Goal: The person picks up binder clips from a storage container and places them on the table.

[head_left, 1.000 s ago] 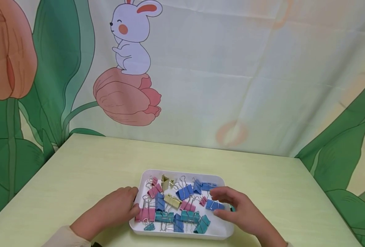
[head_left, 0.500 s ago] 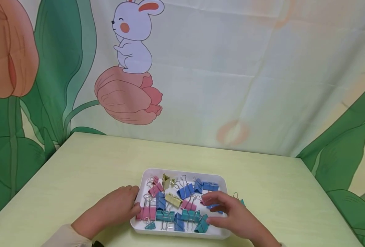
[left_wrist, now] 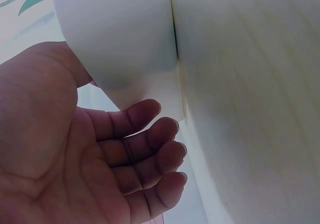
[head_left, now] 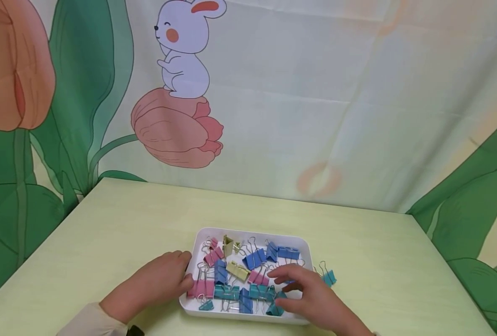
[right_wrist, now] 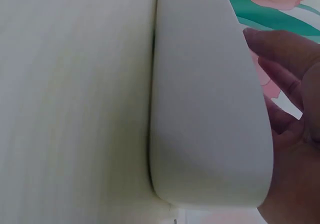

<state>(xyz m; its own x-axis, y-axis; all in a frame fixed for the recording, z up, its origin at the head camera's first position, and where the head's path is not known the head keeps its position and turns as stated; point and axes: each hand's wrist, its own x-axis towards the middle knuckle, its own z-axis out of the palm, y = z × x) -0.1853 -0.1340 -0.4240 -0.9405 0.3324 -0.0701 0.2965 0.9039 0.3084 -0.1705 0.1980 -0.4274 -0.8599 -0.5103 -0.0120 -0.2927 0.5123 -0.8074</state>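
A white tray [head_left: 254, 232] holds several binder clips in pink, blue, yellow and teal. My left hand [head_left: 164, 276] grips its left edge; in the left wrist view the thumb goes behind the tray wall [left_wrist: 120, 29] and the curled fingers [left_wrist: 167, 156] lie at the outer side. Over the tray's right part is my right hand [head_left: 309, 296], thumb and fingers apart. Its thumb tip overlaps a teal binder clip [head_left: 275, 308] at the front. The right hand partly covers a blue clip [head_left: 289, 282]. In the right wrist view its fingers reach over the tray wall [right_wrist: 205, 109].
Another teal binder clip [head_left: 329, 278] lies on the pale table [head_left: 383, 261] just right of the tray. A printed cloth backdrop [head_left: 273, 116] with a rabbit and tulips hangs behind the table's far edge.
My right hand has moved left and slightly down from the blue clip to the front teal clip, uncovering the teal clip outside the tray. The left hand stays at the tray's edge.
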